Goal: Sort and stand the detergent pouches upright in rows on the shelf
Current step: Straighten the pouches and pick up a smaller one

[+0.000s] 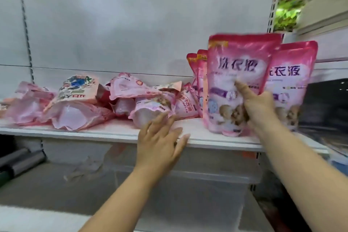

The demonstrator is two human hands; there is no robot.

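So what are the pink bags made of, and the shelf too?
The pink pouch in the right hand looks like soft, glossy plastic film: it shines, and the pouches lying in the pile crumple and sag. The shelf looks like white painted metal, smooth and matte with a thin hard edge, though I can't be sure.
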